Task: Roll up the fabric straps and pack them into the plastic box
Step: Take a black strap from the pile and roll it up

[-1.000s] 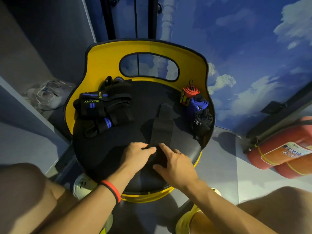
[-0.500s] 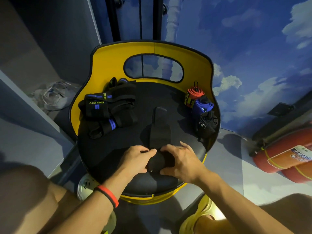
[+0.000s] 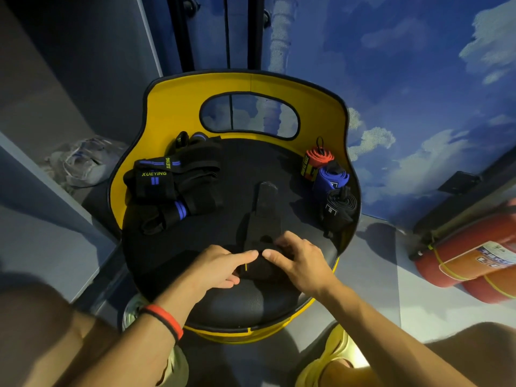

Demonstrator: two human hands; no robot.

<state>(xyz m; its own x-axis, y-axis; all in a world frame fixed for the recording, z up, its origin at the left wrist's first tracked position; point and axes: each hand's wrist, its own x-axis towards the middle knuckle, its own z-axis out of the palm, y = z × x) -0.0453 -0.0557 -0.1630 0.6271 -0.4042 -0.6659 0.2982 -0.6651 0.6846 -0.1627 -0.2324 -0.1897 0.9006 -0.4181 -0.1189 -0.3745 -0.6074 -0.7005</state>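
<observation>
The black seat [image 3: 251, 163] of a yellow chair fills the middle of the frame and carries all the straps. At its left lies a loose pile [image 3: 167, 188] of black straps with blue stripes, one marked XUEYING. Along its right edge three finished rolls sit touching in a row: a red roll [image 3: 318, 160] uppermost, a blue roll [image 3: 332, 178] below it, and a black roll [image 3: 339, 206] lowest.

The strap [image 3: 262, 210] being worked on is black and lies at the centre of the seat. Its flat length runs up the frame from the hands, and its near end is wound into a thick roll between them.

The left hand [image 3: 217, 266] grips the roll from the left, one finger stretched along the top and the others curled beneath. The right hand [image 3: 301, 261] grips it from the right, thumb on the near side and fingers curved over the far side. The two nearest fingertips almost meet on top. A red and black wristband [image 3: 164, 321] circles the left wrist.

Red extinguishers [image 3: 469, 261] lie at the right of the frame.
</observation>
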